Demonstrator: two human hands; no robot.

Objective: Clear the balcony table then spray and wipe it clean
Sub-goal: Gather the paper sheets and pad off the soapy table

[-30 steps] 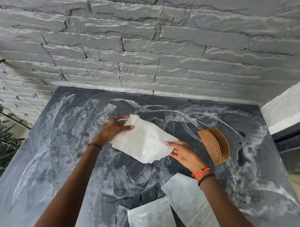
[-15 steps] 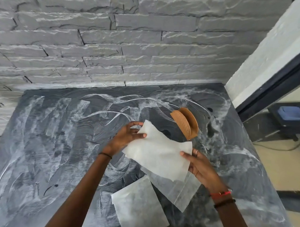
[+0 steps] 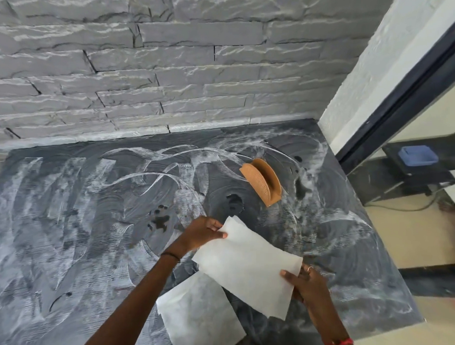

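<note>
The dark stone balcony table [image 3: 77, 231] is smeared with white streaks. Above its front right part I hold a white paper sheet [image 3: 249, 266] stretched between both hands. My left hand [image 3: 203, 232] pinches its upper left corner, thumb on top. My right hand [image 3: 304, 282] pinches its lower right edge. A second, damp sheet [image 3: 201, 313] lies flat on the table below the held one. A tan woven napkin holder [image 3: 262, 182] stands on the table behind the hands.
A grey stone wall [image 3: 173, 67] runs along the table's back edge. At right are a white pillar and a dark door frame [image 3: 404, 96]; beyond it a blue box [image 3: 418, 154] sits on a low dark unit.
The held sheet and both hands have moved toward the table's front right. The view has swung right, bringing the door frame and room into sight. The sheet that lay under the held one is no longer seen.
</note>
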